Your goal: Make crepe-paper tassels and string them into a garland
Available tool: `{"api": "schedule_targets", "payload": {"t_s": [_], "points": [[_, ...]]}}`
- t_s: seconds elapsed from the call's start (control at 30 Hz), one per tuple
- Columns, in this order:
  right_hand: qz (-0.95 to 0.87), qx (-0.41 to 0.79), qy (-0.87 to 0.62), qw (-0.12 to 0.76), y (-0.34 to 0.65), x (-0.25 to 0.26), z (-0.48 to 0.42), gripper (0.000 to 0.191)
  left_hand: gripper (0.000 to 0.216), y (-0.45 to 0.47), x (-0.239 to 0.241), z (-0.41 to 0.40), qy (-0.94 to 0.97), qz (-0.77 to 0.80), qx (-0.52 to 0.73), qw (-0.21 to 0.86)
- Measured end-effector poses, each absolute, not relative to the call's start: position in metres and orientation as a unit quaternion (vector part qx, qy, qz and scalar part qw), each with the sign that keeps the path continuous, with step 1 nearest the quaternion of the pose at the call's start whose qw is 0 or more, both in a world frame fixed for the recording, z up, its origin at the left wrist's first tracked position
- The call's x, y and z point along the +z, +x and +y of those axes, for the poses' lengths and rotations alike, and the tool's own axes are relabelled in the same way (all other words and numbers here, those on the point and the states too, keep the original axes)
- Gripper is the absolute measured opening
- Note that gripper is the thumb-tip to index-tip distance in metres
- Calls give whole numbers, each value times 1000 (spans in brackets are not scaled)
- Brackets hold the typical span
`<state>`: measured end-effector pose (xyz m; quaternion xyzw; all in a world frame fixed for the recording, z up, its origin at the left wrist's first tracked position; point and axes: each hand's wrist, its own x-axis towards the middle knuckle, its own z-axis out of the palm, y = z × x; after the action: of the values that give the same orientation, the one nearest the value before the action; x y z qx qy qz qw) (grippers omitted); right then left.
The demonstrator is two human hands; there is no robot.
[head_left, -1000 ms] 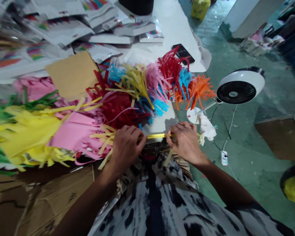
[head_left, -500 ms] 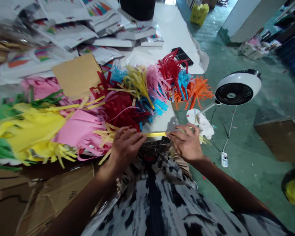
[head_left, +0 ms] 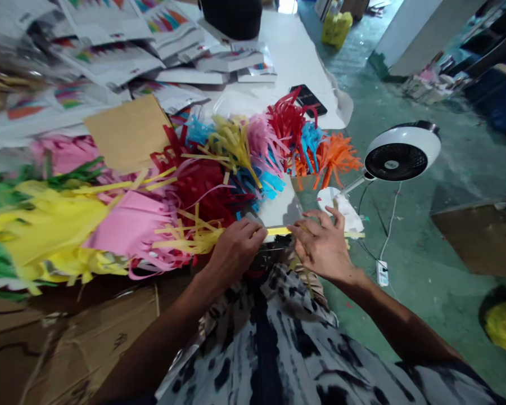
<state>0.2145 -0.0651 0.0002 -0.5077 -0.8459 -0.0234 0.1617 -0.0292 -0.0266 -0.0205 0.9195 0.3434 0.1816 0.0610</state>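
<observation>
A yellow fringed paper strip (head_left: 278,231) lies along the near edge of the white table (head_left: 297,53). My left hand (head_left: 237,251) is closed on the strip where its loose yellow fringes (head_left: 189,236) bunch up. My right hand (head_left: 322,246) rests on the strip's right part with fingers partly spread, thumb and forefinger pinching it. The strip's end (head_left: 354,235) sticks out past that hand over the floor.
Heaps of cut paper fringes in red (head_left: 202,185), pink (head_left: 130,225), yellow (head_left: 46,225), blue and orange (head_left: 333,157) cover the table. Printed packets (head_left: 109,56) are piled behind, with a black phone (head_left: 306,98). A small white fan (head_left: 398,154) stands on the green floor at right; cardboard (head_left: 67,337) lies at lower left.
My left hand has slid right along the strip toward my right hand, gathering the yellow fringes. My right hand's fingers have spread more.
</observation>
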Motion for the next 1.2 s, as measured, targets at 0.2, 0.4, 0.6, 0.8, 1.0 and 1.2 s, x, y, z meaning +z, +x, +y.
{"api": "schedule_targets", "payload": {"t_s": [0.2, 0.4, 0.6, 0.8, 1.0, 1.2], "points": [[-856, 3, -482, 187, 196, -8, -50, 17, 8, -30, -20, -26, 913, 374, 155, 56], [-822, 67, -529, 200, 195, -11, -47, 19, 17, -37, -18, -26, 881, 440, 172, 34], [-780, 111, -589, 178, 191, -3, -46, 10, 14, -46, -7, -21, 866, 478, 134, 60], [-757, 139, -606, 202, 187, -4, -44, 18, 9, -47, -7, -13, 872, 454, 153, 103], [-772, 96, -600, 188, 190, -7, -50, 15, 25, -53, -14, -22, 909, 363, 199, 41], [-770, 31, -611, 184, 207, -12, -56, 15, 36, -59, -11, -42, 904, 377, 201, 12]]}}
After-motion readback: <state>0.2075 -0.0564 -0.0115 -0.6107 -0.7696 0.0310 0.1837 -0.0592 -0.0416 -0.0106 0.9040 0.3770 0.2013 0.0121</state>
